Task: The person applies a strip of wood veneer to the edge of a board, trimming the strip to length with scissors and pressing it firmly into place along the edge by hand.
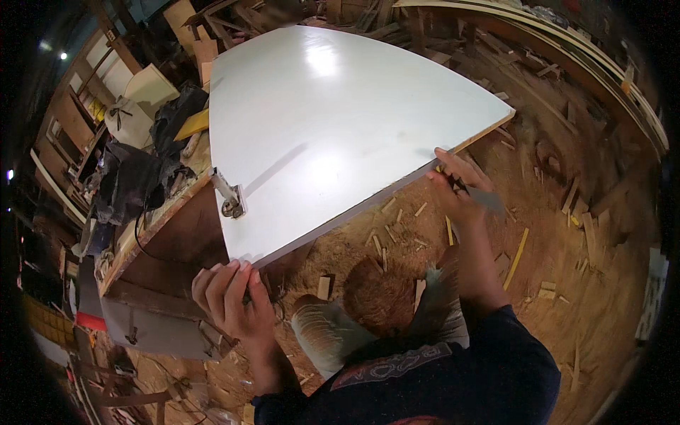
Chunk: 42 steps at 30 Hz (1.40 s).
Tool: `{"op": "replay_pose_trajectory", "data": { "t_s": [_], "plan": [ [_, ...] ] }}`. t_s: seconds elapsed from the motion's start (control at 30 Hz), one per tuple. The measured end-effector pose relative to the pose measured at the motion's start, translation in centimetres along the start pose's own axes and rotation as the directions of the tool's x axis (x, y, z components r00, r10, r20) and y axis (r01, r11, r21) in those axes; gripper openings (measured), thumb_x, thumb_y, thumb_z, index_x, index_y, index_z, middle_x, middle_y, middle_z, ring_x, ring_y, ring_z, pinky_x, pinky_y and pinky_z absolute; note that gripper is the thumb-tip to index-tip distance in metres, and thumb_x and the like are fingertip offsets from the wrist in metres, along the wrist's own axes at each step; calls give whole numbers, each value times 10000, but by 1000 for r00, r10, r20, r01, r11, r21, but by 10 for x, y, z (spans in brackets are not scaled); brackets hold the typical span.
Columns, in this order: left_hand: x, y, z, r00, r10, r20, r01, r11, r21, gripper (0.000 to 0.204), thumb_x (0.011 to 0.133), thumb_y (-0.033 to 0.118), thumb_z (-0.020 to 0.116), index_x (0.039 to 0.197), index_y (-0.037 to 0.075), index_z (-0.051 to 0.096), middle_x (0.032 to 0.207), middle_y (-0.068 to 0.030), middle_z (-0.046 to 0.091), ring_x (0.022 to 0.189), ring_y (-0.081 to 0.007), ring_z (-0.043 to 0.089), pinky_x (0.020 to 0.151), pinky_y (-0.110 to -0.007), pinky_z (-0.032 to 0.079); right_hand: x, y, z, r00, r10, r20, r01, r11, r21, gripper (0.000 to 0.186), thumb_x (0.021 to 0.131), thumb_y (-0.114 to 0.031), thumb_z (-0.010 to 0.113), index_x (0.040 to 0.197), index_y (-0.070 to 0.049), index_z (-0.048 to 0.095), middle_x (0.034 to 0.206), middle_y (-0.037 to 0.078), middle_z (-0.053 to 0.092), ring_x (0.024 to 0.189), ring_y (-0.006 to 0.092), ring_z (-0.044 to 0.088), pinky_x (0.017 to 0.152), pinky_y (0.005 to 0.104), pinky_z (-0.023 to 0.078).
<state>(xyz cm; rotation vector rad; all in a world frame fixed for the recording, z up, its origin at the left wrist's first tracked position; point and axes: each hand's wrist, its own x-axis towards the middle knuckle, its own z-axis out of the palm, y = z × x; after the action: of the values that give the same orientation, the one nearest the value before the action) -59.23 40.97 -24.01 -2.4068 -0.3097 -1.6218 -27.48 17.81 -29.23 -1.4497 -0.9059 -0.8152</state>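
A large white panel point(283, 127) with a glossy face lies in front of me, its far end tapering. A metal cabinet hinge point(231, 202) sticks up near its left edge. Along the panel's near edge runs a grey edging strip point(347, 214); bare wood shows beyond it toward the right corner. My left hand point(237, 297) is closed at the near left corner, fingertips on the panel and strip end. My right hand point(460, 188) pinches the strip against the edge farther right, and a loose grey tail point(486, 199) sticks out past its fingers.
At left a wooden workbench point(152, 223) carries dark cloth point(127, 177) and a yellow piece point(192, 125). Wood offcuts and a yellow strip point(516, 258) litter the sawdust-covered floor point(545, 340). Long boards point(559, 49) stand along the far right. My knees are below the panel.
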Motion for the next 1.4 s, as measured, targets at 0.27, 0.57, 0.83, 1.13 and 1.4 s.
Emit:
{"op": "replay_pose_trajectory", "data": {
  "t_s": [0.27,0.57,0.83,1.13,1.4],
  "plan": [
    [23,47,9,984,157,80,-163,983,83,127,967,118,749,1090,129,776,1216,-27,713,1155,-277,638,1031,-493,486,7,11,-5,999,-36,4,36,995,91,379,867,-55,868,1232,-121,793,1059,101,797,856,173,749,719,312,582],
    [50,90,64,966,232,114,-222,971,-90,314,878,96,856,1183,114,786,1173,-32,680,1060,-262,627,897,-424,518,4,21,0,998,-24,-65,35,983,180,428,865,-58,877,1274,-122,767,1034,92,791,780,137,705,677,277,560],
    [45,90,76,970,225,92,-219,973,-73,273,877,94,867,1142,135,814,1118,-5,677,996,-247,589,831,-411,522,17,34,-27,999,-41,-35,44,996,77,393,879,-36,861,1249,-129,769,1013,72,783,758,132,690,618,279,531],
    [42,90,80,962,265,58,-264,964,-23,240,885,86,862,1120,105,817,1063,0,680,1000,-234,609,808,-395,551,17,44,-21,997,-65,40,57,983,177,395,886,-41,851,1251,-158,759,1015,95,774,815,190,749,636,311,576],
    [46,93,81,957,289,43,-288,957,-10,211,869,50,865,1074,67,819,1015,-12,676,975,-236,631,808,-390,574,18,48,-21,995,-70,68,53,973,225,399,885,-66,855,1250,-173,735,981,82,755,811,188,740,656,313,580]
  ]
}}
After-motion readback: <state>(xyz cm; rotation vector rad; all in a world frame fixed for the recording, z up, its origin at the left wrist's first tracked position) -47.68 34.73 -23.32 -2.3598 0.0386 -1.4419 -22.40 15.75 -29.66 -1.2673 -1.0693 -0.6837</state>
